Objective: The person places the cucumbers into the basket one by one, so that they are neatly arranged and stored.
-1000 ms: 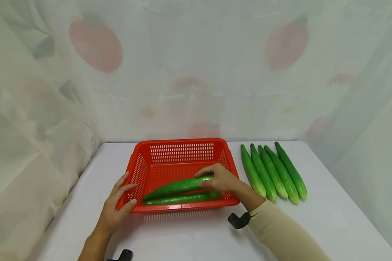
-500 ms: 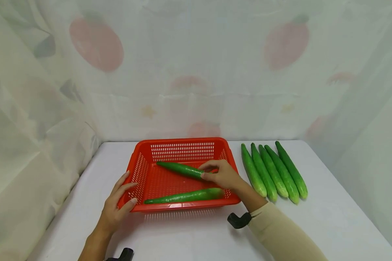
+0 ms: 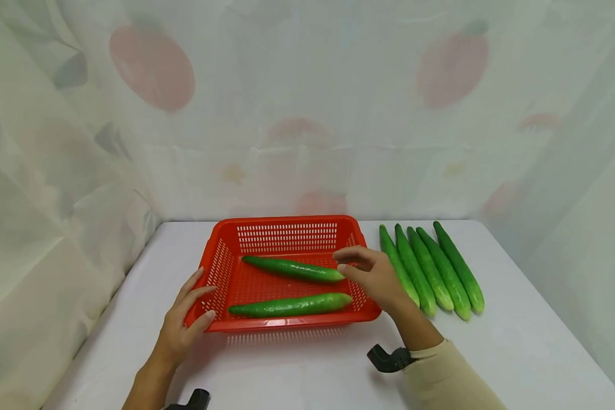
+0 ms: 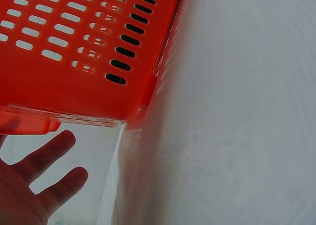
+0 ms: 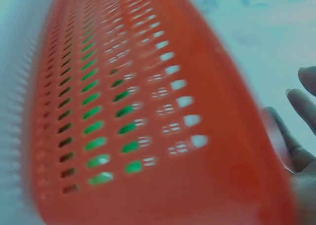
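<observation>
A red slotted plastic basket (image 3: 287, 324) stands on the table. Inside it lie two cucumbers: one cucumber (image 3: 292, 269) slants across the middle, the other cucumber (image 3: 289, 306) lies along the front wall. My left hand (image 3: 180, 324) rests at the basket's left rim with its fingers spread; in the left wrist view, two straight fingers (image 4: 52, 156) show apart from the basket wall. My right hand (image 3: 376, 279) is over the right rim, holding nothing, its fingers loosely bent near the pale end of the middle cucumber. The right wrist view shows part of my right hand (image 5: 301, 151) beyond the basket wall.
Several cucumbers (image 3: 433, 273) lie side by side on the white table (image 3: 297, 376), right of the basket. Pale fruit-printed sheeting (image 3: 297, 114) hangs behind and at both sides.
My right hand has carried one cucumber from beside the front one back to the basket's middle and let go of it. It has then drawn away to the right. My left hand has stayed put.
</observation>
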### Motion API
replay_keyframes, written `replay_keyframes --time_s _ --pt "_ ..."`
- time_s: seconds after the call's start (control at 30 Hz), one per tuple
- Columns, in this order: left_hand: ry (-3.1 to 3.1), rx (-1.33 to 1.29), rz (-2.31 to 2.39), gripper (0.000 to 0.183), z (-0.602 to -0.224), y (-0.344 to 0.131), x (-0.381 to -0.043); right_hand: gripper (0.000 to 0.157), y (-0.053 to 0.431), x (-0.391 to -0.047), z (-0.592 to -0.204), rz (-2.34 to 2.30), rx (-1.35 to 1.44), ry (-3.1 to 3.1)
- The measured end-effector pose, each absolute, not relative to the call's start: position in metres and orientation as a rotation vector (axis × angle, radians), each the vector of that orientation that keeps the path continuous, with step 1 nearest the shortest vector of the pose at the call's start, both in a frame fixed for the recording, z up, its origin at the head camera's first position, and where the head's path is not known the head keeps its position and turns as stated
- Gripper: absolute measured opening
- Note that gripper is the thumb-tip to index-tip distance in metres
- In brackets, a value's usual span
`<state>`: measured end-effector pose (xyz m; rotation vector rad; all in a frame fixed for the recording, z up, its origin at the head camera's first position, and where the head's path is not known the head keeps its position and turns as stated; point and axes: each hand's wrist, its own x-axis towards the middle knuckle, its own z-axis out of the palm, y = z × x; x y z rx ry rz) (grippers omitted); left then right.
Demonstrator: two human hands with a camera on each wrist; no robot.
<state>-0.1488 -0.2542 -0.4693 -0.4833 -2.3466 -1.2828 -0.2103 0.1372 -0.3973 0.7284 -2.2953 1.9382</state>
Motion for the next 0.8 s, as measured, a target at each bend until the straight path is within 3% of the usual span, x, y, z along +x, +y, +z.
replay_keyframes --time_s 0.8 --pt "-2.320 -0.509 -1.284 0.040 -0.471 -0.254 -0.149 0.032 0.203 -0.173 -0.370 1.872 0.605 -1.991"
